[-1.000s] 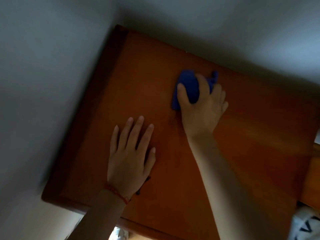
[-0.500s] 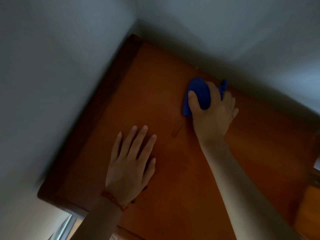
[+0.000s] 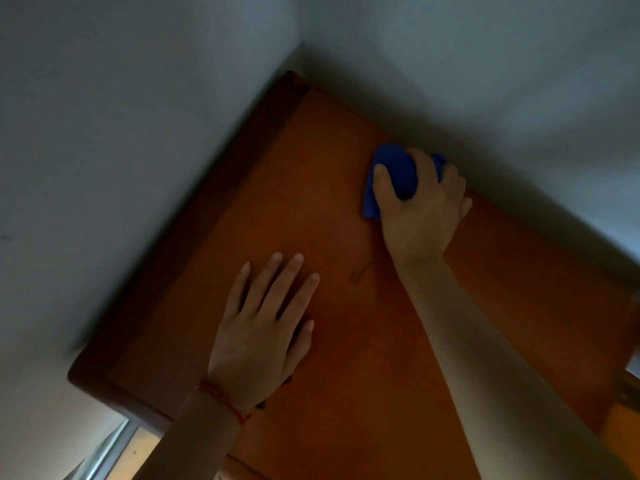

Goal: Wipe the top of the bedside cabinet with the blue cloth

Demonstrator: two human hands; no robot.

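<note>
The bright blue soft cloth (image 3: 398, 174) is bunched into a rounded wad, w/ a flat flap poking out at its lower left and a small corner showing past the fingers on the far side. It sits on the orange-brown glossy wooden top of the bedside cabinet (image 3: 311, 209), near the back edge where the surface meets the pale grey wall (image 3: 485, 64), approx. halfway along that edge. The colour is deep and even; no pattern or label can be made out in the dim light.

The right hand (image 3: 420, 209) lies over the cloth from the near side, its grip closed on it: thumb down the left of the wad, index finger arched over the top, other fingers curled round the right side. The palm presses it onto the wood.

The left hand (image 3: 263, 334) rests flat on the surface nearer the front, well apart from the cloth, palm down, grip open, fingers spread and pointing toward the back corner. It holds nothing. A thin red beaded bracelet (image 3: 221, 400) circles that wrist.

Between the two hands a faint curved mark (image 3: 360, 271) shows on the wood; can't tell if it's a scratch or a smear. The cabinet's left side is a darker brown band (image 3: 194, 244), tight against the wall. The rest of the top is bare wood.
</note>
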